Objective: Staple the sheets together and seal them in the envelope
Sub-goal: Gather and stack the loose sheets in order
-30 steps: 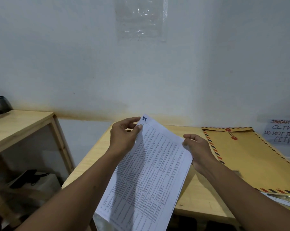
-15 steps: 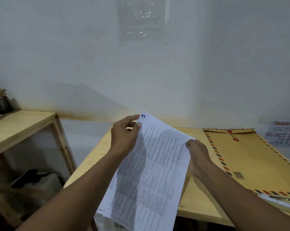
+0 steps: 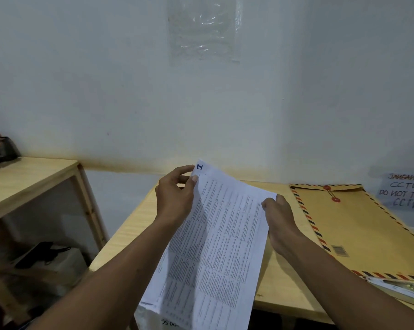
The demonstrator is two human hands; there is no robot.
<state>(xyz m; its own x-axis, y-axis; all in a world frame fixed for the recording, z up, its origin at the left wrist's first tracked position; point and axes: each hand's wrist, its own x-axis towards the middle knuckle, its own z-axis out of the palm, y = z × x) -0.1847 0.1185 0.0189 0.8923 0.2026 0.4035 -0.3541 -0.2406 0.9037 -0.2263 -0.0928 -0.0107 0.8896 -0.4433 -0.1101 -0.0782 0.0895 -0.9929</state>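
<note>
The left hand [image 3: 175, 198] pinches the top left corner of the sheets [image 3: 220, 246], thumb on the printed face and fingers curled behind. The right hand [image 3: 281, 220] grips the top right corner the same way, thumb on the front, its fingers hidden behind the paper. The sheets are held in the air, tilted, over the near left part of the bench [image 3: 130, 234], and their lower end hangs out past the bench's near edge. They are printed in dense small text too fine to read, and a blue mark [image 3: 199, 167] sits in the top left corner just beside the left thumb. More than one sheet shows at the bottom left, where the edges are not flush. The envelope [image 3: 358, 229], brown with a red and black striped border, lies flat on the right part of the bench, apart from both hands, its flap with two red buttons [image 3: 327, 187] toward the far edge by the wall. At the near right corner lies a pale flat item with something yellow-green [image 3: 401, 289]; what it is cannot be told. A handwritten notice [image 3: 403, 191] leans at the far right corner.
</note>
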